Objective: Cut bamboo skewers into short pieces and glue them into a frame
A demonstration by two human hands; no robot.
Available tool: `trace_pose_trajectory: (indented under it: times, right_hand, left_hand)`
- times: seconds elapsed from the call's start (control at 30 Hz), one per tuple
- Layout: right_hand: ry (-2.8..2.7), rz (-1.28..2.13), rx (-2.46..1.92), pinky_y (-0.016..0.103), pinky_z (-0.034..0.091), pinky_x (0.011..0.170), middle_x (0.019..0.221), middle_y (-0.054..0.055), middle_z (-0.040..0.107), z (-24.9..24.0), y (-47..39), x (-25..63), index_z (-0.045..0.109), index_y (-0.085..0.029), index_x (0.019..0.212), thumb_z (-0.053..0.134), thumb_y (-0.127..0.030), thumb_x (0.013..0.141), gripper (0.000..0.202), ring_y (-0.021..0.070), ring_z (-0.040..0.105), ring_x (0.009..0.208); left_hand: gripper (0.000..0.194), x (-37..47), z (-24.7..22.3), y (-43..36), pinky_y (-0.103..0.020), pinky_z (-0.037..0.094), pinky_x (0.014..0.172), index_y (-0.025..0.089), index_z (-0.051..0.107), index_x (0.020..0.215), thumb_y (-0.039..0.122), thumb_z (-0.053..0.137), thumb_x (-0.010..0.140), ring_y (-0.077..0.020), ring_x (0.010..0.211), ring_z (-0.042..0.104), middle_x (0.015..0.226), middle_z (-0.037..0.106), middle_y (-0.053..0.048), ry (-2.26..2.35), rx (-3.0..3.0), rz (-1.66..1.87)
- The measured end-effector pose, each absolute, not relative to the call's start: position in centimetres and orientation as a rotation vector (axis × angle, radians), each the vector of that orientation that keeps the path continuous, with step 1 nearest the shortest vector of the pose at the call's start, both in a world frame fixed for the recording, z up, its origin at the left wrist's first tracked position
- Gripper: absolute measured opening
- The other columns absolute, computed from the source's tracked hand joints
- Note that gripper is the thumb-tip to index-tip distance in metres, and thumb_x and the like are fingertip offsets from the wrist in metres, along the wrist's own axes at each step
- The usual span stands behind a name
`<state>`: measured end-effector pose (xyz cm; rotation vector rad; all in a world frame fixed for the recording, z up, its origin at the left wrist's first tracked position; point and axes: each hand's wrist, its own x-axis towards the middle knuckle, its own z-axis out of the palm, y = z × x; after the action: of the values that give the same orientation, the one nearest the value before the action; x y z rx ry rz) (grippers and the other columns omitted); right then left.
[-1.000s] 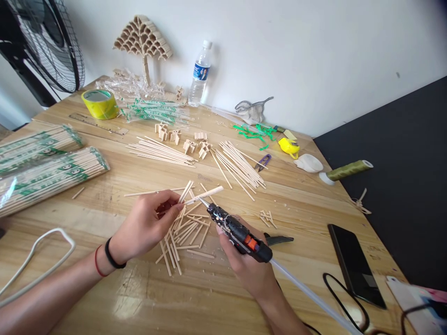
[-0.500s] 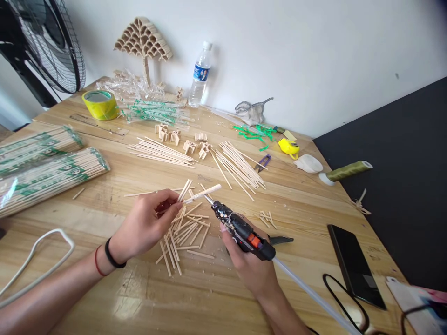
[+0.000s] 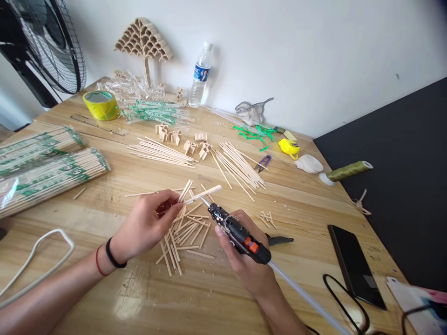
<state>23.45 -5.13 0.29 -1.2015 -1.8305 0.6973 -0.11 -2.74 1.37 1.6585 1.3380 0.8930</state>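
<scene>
Between the thumb and fingers of my left hand [image 3: 153,218] are short wooden sticks [image 3: 206,191], pinched at their near ends and pointing right. My right hand [image 3: 246,253] is wrapped round a black glue gun [image 3: 237,232], with a long clear glue stick [image 3: 303,295] feeding into its back. The gun's metal nozzle is at the side of the held sticks; whether it touches them I cannot tell. Below my left hand lies a loose pile of cut sticks [image 3: 188,232]. The palm side of both hands is hidden.
Longer sticks [image 3: 240,167] and small stick assemblies [image 3: 190,146] lie beyond my hands. Bagged sticks [image 3: 63,177] are at left, a phone [image 3: 356,265] at right. A bottle [image 3: 200,77], yellow tape [image 3: 100,105] and a tree-shaped stick model [image 3: 143,42] stand near the wall.
My right hand has brought the glue gun slightly left and down, and its nozzle has slid along the held sticks toward my left fingers. The left hand has stayed almost still.
</scene>
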Motion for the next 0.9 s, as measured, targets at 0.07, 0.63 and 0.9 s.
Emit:
trace_pose_trajectory:
  times: [0.07, 0.63, 0.9]
  right_hand:
    - [-1.824, 0.713, -1.225, 0.025, 0.04, 0.062, 0.076, -0.005, 0.051, 0.28, -5.18, 23.45, 0.05, -0.024, 0.083, 0.061, -0.021, 0.099, 0.02, 0.0126, 0.051, 0.066]
    - [-1.765, 0.731, -1.364, 0.027, 0.043, 0.061, 0.068, -0.003, 0.055, -0.26, -5.46, 23.98, 0.054, -0.023, 0.079, 0.061, -0.032, 0.1, 0.024, 0.015, 0.053, 0.063]
    - [-1.755, 0.662, -1.385, 0.027, 0.046, 0.06, 0.068, -0.001, 0.061, -0.47, -5.4, 24.19, 0.059, -0.023, 0.081, 0.061, -0.032, 0.099, 0.02, 0.0161, 0.057, 0.062]
  left_hand:
    - [0.024, -0.13, 1.37, -2.75, -0.022, 0.041, 0.057, 0.017, 0.069, 0.088, 0.037, 0.06, 0.097, -0.0113, 0.062, 0.055, 0.07, 0.064, 0.002, 1.335, 1.659, 0.895]
    - [0.024, -0.12, 1.44, -2.64, -0.023, 0.041, 0.057, 0.017, 0.068, 0.087, 0.037, 0.059, 0.098, -0.0119, 0.062, 0.053, 0.069, 0.063, 0.002, 1.335, 1.668, 0.882]
    - [0.025, -0.16, 1.43, -2.7, -0.023, 0.041, 0.057, 0.017, 0.069, 0.088, 0.038, 0.059, 0.098, -0.0124, 0.062, 0.054, 0.07, 0.063, 0.001, 1.345, 1.669, 0.874]
